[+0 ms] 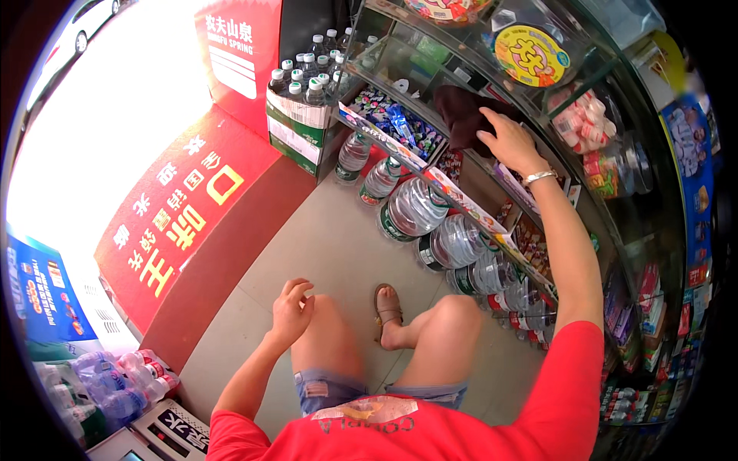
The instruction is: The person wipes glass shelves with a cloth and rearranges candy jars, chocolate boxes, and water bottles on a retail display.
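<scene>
My right hand [507,142] reaches into the glass shelf unit, with a bracelet [540,177] on its wrist. Its fingers press on a dark maroon cloth [459,115], which lies bunched over the shelf; the fingertips are partly lost against the fabric. Beside the cloth is a box of small blue-wrapped sweets [392,119]. Down at the left, my left hand [292,311] hovers by my knee, its fingers loosely bent and apart, with nothing in them.
Large water bottles [415,207] line the floor under the shelf. Cartons of bottles [296,138] stand at its far end. A red step or counter [184,215] runs along the left, with bottle packs [115,384] nearer. Jars of sweets [580,123] and a yellow-lidded tub [530,55] sit above.
</scene>
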A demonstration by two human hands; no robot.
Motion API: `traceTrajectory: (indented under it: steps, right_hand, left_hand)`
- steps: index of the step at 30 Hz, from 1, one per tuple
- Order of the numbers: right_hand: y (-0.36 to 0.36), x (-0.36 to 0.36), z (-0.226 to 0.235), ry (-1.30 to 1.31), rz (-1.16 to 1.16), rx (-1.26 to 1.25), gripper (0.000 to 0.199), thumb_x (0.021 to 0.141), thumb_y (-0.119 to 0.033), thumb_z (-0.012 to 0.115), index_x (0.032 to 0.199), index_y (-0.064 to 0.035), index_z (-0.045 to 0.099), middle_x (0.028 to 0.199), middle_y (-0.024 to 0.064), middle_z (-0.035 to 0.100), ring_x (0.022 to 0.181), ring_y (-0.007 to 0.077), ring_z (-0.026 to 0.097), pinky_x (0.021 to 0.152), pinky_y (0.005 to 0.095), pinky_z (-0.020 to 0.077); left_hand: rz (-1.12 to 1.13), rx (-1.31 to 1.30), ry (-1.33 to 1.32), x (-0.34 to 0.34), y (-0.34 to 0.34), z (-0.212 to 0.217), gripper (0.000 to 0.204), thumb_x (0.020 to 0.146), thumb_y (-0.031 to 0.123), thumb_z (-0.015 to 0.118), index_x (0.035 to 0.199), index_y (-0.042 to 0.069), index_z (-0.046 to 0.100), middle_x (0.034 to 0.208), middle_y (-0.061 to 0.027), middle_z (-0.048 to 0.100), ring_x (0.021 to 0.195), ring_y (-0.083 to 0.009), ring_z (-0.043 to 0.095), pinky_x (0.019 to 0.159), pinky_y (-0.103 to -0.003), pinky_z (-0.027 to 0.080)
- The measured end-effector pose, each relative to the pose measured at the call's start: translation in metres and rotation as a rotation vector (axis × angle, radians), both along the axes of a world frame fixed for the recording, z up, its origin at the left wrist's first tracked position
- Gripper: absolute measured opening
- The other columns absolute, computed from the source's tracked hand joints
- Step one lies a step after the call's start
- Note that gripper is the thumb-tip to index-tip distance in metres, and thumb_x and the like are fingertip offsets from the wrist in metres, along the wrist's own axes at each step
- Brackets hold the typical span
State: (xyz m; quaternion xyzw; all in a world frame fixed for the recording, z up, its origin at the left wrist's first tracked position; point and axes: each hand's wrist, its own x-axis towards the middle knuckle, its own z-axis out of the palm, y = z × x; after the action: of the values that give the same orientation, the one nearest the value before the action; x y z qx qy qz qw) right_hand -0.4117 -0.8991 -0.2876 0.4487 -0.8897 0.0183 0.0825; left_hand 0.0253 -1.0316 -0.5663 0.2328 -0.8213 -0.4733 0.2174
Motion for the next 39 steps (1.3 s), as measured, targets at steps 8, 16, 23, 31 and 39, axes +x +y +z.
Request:
traceTrajectory:
  steps: [8,16,23,31,39]
  right_hand:
    - [-0.058,0.006,0.007,0.461,0.224,0.509,0.009,0.069,-0.004,0.061,0.063,-0.0045,0.067,0.072,0.0154,0.069,0.093,0.0312,0.061,0.083,0.0414,0.0463]
    - [-0.138,-0.035,-0.028,0.046,0.353,-0.093,0.036,0.080,-0.020,0.067,0.110,-0.0063,0.053,0.098,0.0163,0.054,0.097,0.0356,0.055,0.079,0.0444,0.0445]
    - [-0.234,-0.075,-0.031,0.264,0.213,-0.243,0.038,0.086,-0.028,0.063,0.114,-0.0071,0.049,0.117,0.0195,0.054,0.100,0.0415,0.058,0.083,0.0511,0.0482]
    - [-0.100,-0.038,-0.016,0.314,-0.040,0.117,0.026,0.090,-0.008,0.043,0.105,0.0068,0.057,0.106,0.0303,0.061,0.092,0.0401,0.066,0.076,0.0453,0.0560]
    - [-0.124,-0.039,-0.032,0.201,-0.116,-0.069,0.023,0.085,-0.012,0.046,0.091,0.0022,0.063,0.098,0.0278,0.064,0.090,0.0407,0.066,0.076,0.0483,0.0540]
  left_hand:
    - [0.242,0.035,0.049,-0.001,-0.032,-0.002,0.022,0.081,-0.004,0.061,0.102,0.001,0.062,0.112,-0.0100,0.060,0.069,-0.0150,0.060,0.056,-0.026,0.049]
    - [0.315,0.165,0.006,-0.014,-0.029,-0.006,0.021,0.084,-0.005,0.059,0.104,0.001,0.062,0.110,-0.0090,0.060,0.072,-0.0130,0.060,0.059,-0.026,0.049]
    - [0.261,0.093,0.080,-0.055,-0.030,0.021,0.021,0.084,-0.005,0.058,0.104,0.000,0.061,0.110,-0.0098,0.060,0.072,-0.0131,0.060,0.058,-0.025,0.048]
    - [0.252,0.153,0.078,-0.033,-0.026,0.007,0.020,0.083,-0.005,0.059,0.103,0.000,0.062,0.108,-0.0097,0.061,0.070,-0.0135,0.060,0.057,-0.026,0.048]
    - [0.233,0.207,-0.003,-0.042,-0.004,-0.001,0.020,0.085,0.000,0.060,0.105,0.002,0.062,0.111,-0.0084,0.061,0.070,-0.0145,0.061,0.060,-0.028,0.050]
